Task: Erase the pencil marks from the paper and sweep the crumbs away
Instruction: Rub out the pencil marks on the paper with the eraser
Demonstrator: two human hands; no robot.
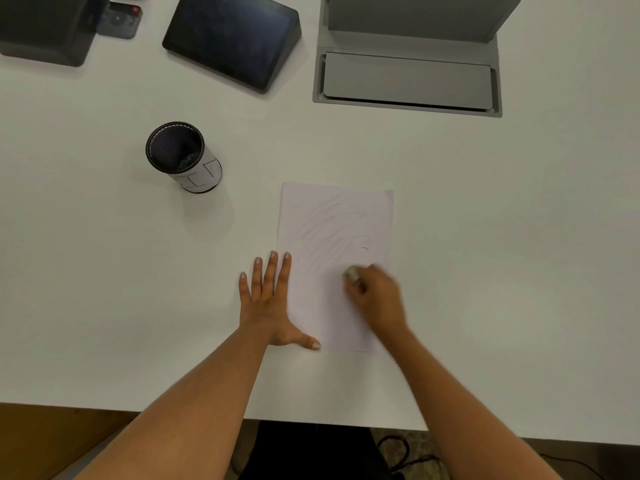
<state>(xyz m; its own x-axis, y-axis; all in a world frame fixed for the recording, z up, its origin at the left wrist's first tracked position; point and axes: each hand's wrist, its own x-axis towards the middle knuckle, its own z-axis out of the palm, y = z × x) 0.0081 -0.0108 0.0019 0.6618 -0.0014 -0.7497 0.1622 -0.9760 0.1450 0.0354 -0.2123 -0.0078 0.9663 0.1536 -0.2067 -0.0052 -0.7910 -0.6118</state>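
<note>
A white sheet of paper (pixel 334 230) lies on the white table (pixel 502 237), with faint pencil scribbles (pixel 334 226) across its upper half. My left hand (pixel 273 299) rests flat, fingers spread, on the paper's lower left edge, its thumb on the sheet. My right hand (pixel 375 296) is blurred over the paper's lower right part. Its fingers are closed around a small pale eraser (pixel 351 273) that touches the sheet just below the scribbles. Crumbs are too small to make out.
A black mesh pen cup (pixel 183 155) stands left of the paper. At the back are a dark angled screen device (pixel 232 38), another dark device (pixel 41 29) and an open grey cable box (pixel 408 64). The table's front edge (pixel 311 419) is near my forearms.
</note>
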